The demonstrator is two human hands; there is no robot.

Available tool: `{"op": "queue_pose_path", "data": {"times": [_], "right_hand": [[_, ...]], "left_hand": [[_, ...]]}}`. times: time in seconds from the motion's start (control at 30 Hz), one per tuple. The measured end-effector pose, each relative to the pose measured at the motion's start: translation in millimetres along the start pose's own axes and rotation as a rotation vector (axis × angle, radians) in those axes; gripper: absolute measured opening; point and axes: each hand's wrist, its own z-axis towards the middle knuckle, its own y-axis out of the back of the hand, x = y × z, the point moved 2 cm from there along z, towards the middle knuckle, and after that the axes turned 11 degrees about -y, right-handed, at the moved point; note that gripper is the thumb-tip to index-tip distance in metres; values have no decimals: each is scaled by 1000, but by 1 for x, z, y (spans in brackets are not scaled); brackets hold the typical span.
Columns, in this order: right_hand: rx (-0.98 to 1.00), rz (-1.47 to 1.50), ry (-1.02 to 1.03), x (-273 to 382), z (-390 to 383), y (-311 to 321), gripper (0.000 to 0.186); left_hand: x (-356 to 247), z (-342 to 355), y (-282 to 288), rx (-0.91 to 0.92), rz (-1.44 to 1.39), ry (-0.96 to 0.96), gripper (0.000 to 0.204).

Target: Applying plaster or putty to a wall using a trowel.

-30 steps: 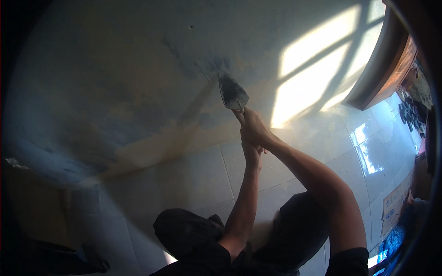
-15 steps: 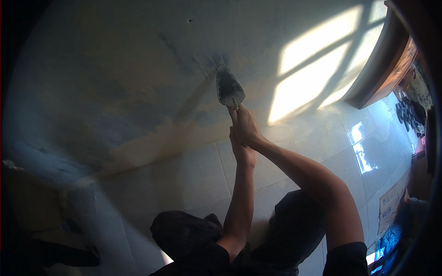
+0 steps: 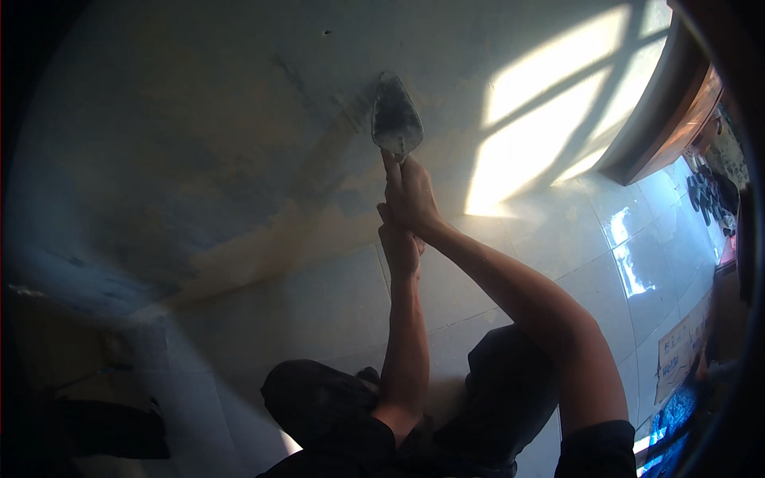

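A pointed metal trowel (image 3: 396, 115), its blade dark and smeared, is pressed against or just in front of the wall (image 3: 239, 143), tip upward. My right hand (image 3: 412, 195) grips its handle close below the blade. Directly beneath, my left hand (image 3: 401, 247) is closed and touches the right; it seems wrapped round the handle's lower end, which the fingers hide. Dark streaks (image 3: 347, 115) mark the wall beside the blade's left edge.
Window light (image 3: 542, 111) falls on the wall at right, beside a brown wooden piece (image 3: 657, 119). Pale floor tiles (image 3: 542, 247) meet the wall's foot. At the far right are dark footwear (image 3: 703, 195), a flattened cardboard piece (image 3: 676, 354) and something blue (image 3: 673, 418). My bent knees (image 3: 319, 398) are below.
Both hands and the trowel have moved up the wall and slightly left. The grip looks the same.
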Motion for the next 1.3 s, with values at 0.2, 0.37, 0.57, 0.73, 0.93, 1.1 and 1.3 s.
{"op": "queue_pose_path", "data": {"times": [0.2,0.37,0.57,0.73,0.93,1.1,1.3], "right_hand": [[143,-163,-41,-47,-4,19,46],[188,-125,-64,-34,-12,17,46],[117,-105,-54,-46,-7,29,47],[214,-268,-14,-67,3,37,39],[200,-224,-59,-62,5,29,27],[139,-328,139,-63,9,32,26],[195,-316,95,-55,12,30,30]], "left_hand": [[42,-25,-5,73,-63,101,64],[43,-22,0,137,-325,167,69],[37,-24,-15,201,-360,175,61],[52,-31,-26,193,-438,224,57],[49,-10,-19,119,-196,173,64],[50,-9,-30,136,-187,130,52],[54,-3,-24,73,-214,150,52]]}}
